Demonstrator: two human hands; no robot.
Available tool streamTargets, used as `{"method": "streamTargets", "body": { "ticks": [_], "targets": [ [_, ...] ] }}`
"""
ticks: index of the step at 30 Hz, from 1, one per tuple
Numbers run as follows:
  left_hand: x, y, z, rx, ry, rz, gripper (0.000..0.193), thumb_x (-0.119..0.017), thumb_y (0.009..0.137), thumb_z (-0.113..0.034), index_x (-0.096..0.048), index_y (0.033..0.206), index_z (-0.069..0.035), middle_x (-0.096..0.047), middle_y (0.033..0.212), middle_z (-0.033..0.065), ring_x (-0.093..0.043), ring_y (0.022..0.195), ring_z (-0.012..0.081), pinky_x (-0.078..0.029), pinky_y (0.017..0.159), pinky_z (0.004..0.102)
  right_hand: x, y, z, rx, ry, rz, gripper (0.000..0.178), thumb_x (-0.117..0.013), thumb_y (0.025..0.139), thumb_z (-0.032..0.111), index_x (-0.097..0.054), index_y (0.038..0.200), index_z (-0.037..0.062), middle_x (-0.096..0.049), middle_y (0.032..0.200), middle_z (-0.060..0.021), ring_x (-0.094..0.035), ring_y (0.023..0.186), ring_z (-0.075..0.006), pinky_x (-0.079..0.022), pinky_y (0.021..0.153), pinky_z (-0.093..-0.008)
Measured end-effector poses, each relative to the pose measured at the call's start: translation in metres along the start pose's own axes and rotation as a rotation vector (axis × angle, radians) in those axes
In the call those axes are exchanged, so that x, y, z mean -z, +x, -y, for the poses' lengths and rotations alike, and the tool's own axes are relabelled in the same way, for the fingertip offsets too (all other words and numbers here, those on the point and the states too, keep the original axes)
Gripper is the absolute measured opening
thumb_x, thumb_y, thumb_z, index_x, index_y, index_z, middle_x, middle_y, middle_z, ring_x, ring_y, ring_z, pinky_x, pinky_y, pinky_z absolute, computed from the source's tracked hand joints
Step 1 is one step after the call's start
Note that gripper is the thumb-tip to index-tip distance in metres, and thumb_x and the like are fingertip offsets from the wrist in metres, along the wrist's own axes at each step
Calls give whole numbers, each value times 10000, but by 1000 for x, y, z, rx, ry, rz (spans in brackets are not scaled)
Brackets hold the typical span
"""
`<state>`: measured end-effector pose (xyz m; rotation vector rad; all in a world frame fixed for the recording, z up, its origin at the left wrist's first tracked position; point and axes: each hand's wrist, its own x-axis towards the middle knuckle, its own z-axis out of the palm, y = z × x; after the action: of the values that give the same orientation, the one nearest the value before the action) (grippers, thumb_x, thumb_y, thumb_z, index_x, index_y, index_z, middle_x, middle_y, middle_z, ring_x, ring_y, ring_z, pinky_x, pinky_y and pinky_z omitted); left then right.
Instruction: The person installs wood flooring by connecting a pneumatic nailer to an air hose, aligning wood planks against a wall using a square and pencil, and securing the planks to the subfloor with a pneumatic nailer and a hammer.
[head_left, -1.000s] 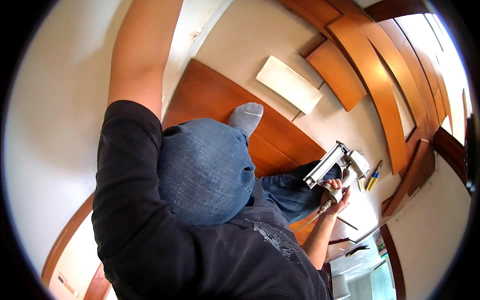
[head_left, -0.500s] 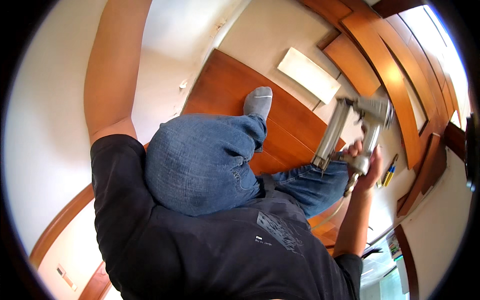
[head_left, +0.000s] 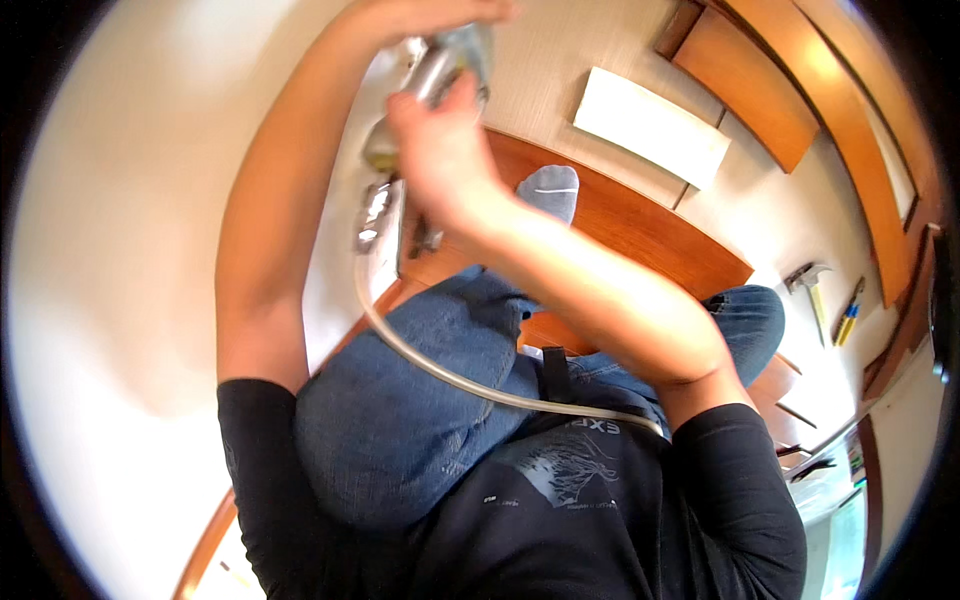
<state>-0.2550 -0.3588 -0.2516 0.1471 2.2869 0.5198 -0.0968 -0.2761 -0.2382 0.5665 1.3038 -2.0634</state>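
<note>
In my right hand [head_left: 445,140] is a silver pneumatic nail gun [head_left: 380,152], its fingers wrapped round the grip. The tool is raised at the upper left, close to the pale wall, and smeared by motion. A clear air hose [head_left: 445,378] hangs from its metal fitting and curves across my lap. My left hand [head_left: 440,14] reaches up to the top edge of the view, just above the gun's head. Its fingers look stretched out, though blurred and partly cut off. Whether it touches the gun or the wall I cannot tell.
Brown wooden boards [head_left: 750,85] stand at the upper right beside a pale panel [head_left: 650,130]. A hammer [head_left: 815,295] and a yellow-and-blue-handled tool [head_left: 850,312] lie at the right. My bent legs in jeans [head_left: 400,400] rest over a reddish-brown wooden surface [head_left: 640,240].
My right hand has swung the nail gun from the right across to the upper left, beside my left arm. The left hand has come into view at the top. The hammer now shows.
</note>
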Motion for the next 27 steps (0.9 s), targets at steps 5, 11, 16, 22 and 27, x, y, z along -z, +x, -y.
{"method": "streamTargets", "body": {
  "ticks": [5, 11, 16, 22, 27],
  "targets": [
    [-19, 3, 84, 114, 166, -97, 322, -706, 890, -231, -717, 1142, -31, -716, 1045, 132, -666, 915, 241, -529, 852, 353, -41, 36, -33, -163, 2, -31, 865, -657, 921, 300, -185, 1520, -108, -592, 1270, -328, -648, 1101, -368, -537, 901, -420],
    [-33, 19, 91, 149, 148, -139, 299, -681, 848, -237, -745, 1085, -68, -665, 1071, 150, -642, 847, 262, -531, 816, 376, -42, 90, -69, -284, 550, -56, 486, -681, 892, 139, -397, 1238, -51, -620, 1004, -160, -661, 776, -211, -587, 620, -375],
    [-40, 24, 100, 220, 161, -94, 300, -692, 861, -226, -735, 1106, -57, -695, 961, 101, -620, 785, 208, -524, 775, 349, -44, 97, -69, -349, 510, -70, 452, -659, 854, 106, -437, 1216, -48, -643, 944, -147, -660, 736, -214, -577, 592, -389],
    [-49, 28, 110, 262, 125, -53, 309, -682, 840, -238, -730, 1096, -71, -673, 799, 105, -609, 706, 217, -519, 718, 376, -47, 101, -78, -389, 556, -118, 456, -671, 845, 121, -455, 1209, -48, -656, 879, -144, -674, 724, -237, -566, 586, -389],
    [-61, 34, 117, 194, 193, -28, 289, -671, 871, -253, -716, 1094, -75, -703, 889, 112, -619, 753, 231, -518, 740, 372, -44, 104, -86, -441, 615, -130, 447, -680, 857, 127, -459, 1203, -49, -649, 908, -140, -664, 729, -220, -557, 572, -387]
  ]
}}
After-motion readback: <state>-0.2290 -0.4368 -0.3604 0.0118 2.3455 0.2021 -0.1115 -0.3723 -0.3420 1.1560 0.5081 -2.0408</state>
